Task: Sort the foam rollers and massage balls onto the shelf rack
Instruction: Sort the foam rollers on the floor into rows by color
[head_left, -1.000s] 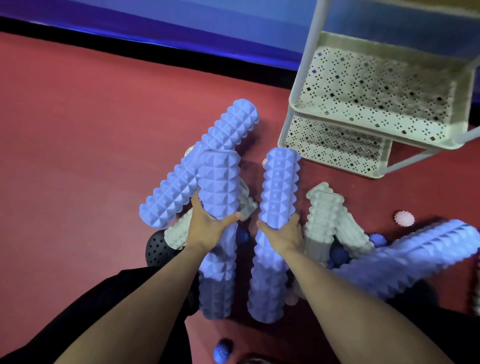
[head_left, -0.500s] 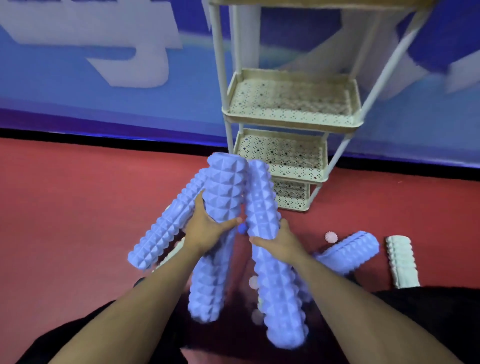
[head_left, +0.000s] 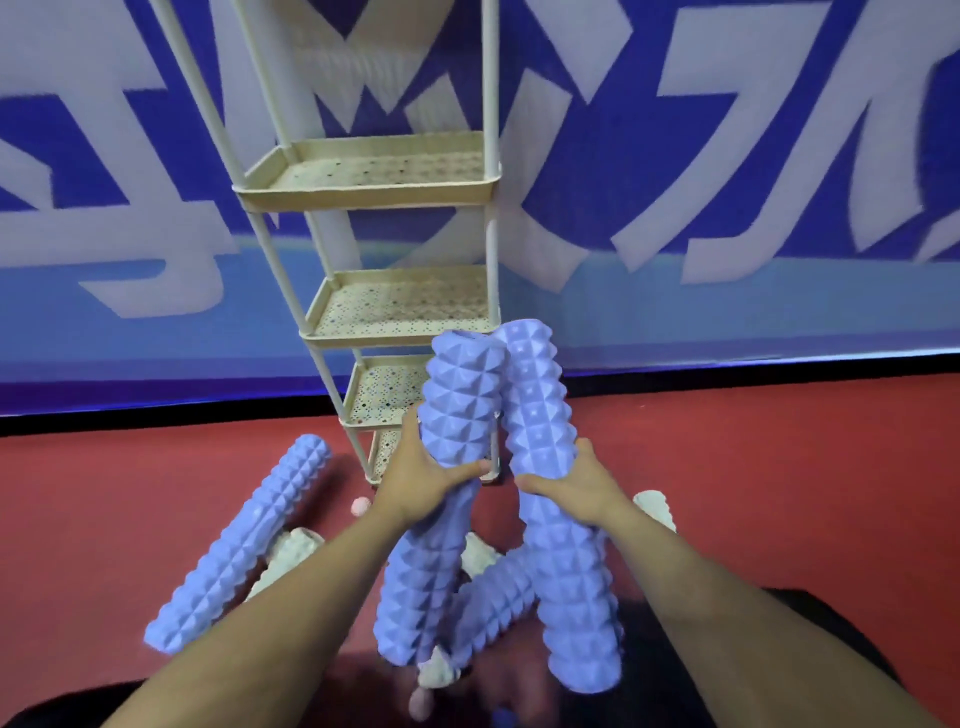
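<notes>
My left hand (head_left: 421, 480) grips a blue studded foam roller (head_left: 452, 415) around its middle, held nearly upright. My right hand (head_left: 576, 480) grips a second blue foam roller (head_left: 550, 571) the same way, just to the right. Their top ends lean together in front of the cream shelf rack (head_left: 363, 195), whose perforated tiers hold nothing that I can see. Another blue roller (head_left: 234, 551) lies on the red floor to the left, and one more blue roller (head_left: 493, 608) lies between the held pair.
Pale grey rollers (head_left: 291, 551) and a white roller (head_left: 657, 506) lie on the floor around the blue ones. A pink massage ball (head_left: 360, 505) sits near the rack's foot, another pink ball (head_left: 420, 706) near my legs. A blue and white wall banner stands behind the rack.
Both hands have lifted their rollers higher and toward the rack. My view has tilted up, so more upper tiers and the wall banner now show.
</notes>
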